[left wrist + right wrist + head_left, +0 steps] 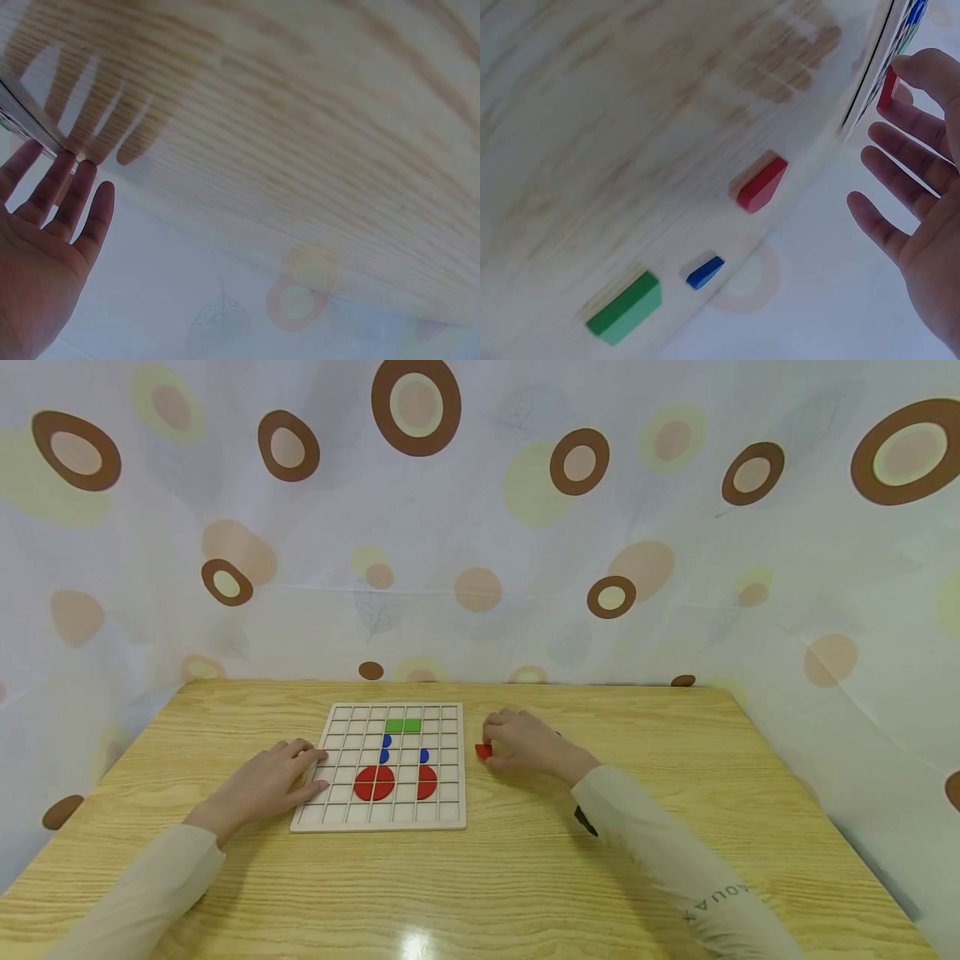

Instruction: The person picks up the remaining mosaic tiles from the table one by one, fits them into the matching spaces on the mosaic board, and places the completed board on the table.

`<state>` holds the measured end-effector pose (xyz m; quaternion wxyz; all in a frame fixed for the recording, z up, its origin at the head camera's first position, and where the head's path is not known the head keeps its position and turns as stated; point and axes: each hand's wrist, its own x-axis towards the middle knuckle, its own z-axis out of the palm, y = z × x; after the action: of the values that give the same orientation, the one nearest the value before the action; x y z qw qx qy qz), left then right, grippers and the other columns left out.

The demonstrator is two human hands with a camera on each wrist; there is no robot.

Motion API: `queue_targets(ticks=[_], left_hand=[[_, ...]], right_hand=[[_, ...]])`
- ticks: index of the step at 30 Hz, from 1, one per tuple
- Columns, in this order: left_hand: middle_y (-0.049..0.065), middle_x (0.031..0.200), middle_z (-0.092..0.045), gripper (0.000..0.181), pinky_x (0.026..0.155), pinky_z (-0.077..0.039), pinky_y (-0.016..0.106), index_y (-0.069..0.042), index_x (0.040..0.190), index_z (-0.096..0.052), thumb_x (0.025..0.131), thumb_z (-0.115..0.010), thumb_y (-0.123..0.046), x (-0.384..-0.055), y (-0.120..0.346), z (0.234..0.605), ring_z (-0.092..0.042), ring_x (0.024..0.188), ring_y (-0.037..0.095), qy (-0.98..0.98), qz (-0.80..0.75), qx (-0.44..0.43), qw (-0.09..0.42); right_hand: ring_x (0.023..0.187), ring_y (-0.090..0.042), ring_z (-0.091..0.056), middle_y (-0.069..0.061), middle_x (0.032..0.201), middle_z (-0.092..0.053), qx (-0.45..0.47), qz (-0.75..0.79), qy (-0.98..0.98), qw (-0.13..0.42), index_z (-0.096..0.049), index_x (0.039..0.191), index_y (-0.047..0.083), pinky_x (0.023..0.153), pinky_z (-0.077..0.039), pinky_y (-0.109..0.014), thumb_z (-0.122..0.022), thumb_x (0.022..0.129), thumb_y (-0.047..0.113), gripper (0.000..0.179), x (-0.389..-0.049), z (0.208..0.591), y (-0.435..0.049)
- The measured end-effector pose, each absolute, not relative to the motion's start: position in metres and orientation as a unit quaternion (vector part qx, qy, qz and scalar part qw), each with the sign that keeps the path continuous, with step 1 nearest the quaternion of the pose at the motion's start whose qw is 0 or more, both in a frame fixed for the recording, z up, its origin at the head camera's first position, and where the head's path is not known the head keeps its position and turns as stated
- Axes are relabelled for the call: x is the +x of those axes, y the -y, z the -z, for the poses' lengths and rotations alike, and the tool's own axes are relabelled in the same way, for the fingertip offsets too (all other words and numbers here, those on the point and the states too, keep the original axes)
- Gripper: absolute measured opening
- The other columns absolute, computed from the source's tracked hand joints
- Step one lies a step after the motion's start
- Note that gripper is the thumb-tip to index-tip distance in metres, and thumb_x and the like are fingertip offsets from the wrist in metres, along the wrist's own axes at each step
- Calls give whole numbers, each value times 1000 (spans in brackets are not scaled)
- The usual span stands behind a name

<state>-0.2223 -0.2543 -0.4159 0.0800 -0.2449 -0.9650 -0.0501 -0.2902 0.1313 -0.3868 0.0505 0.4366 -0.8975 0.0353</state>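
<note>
A square white grid board (378, 827) lies on the wooden table. It carries two green squares (394, 726), several small blue half-circles (424, 756), a red circle of quarter pieces (365, 783) and a red half-circle (427, 782). At the board's left edge rests my left hand (258, 783), fingers extended with the tips touching the rim. My right hand (534, 745), just right of the board, pinches a red quarter-circle piece (483, 751) between thumb and index finger. In the right wrist view that red piece (887, 88) shows edge-on, the other fingers spread apart.
Loose pieces lie on the table in the right wrist view: one red (763, 184), one blue (705, 273) and one green (626, 309). My right hand and sleeve mostly hide them in the head view. A patterned curtain (480, 643) hangs behind the table.
</note>
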Motion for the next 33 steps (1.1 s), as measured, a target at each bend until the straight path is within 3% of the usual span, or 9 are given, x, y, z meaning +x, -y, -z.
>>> queue_targets(ticks=[12, 18, 25, 33], left_hand=[[10, 113, -57, 44, 81, -47, 49, -9, 119, -58, 87, -58, -39, -222, 254, 415, -55, 100, 31, 965, 52, -245, 81], [10, 113, -57, 44, 82, -47, 49, -9, 119, -59, 87, -59, -39, -220, 253, 413, -56, 100, 31, 965, 53, -244, 84], [10, 112, -57, 43, 81, -47, 48, -9, 119, -59, 87, -59, -38, -220, 253, 414, -56, 99, 30, 964, 51, -245, 86], [11, 113, -57, 44, 82, -47, 49, -9, 119, -59, 87, -59, -39, -221, 253, 415, -56, 100, 31, 966, 51, -242, 81]], right_hand=[[104, -19, -51, -1, 112, -58, 477, -16, 877, 56, -60, 95, 13, 84, -46, -38, -63, 85, 31, 21, -277, 384, -103], [100, -16, -51, 1, 108, -58, 494, 6, 867, 64, -61, 97, 13, 79, -46, -32, -62, 85, 34, 25, -273, 385, -89], [103, -15, -51, 1, 115, -58, 498, 20, 866, 43, -61, 102, 15, 87, -45, -33, -58, 87, 37, 27, -266, 384, -74], [102, -14, -52, 2, 112, -58, 519, 40, 852, 49, -60, 104, 16, 86, -46, -32, -57, 88, 39, 29, -261, 384, -62]])
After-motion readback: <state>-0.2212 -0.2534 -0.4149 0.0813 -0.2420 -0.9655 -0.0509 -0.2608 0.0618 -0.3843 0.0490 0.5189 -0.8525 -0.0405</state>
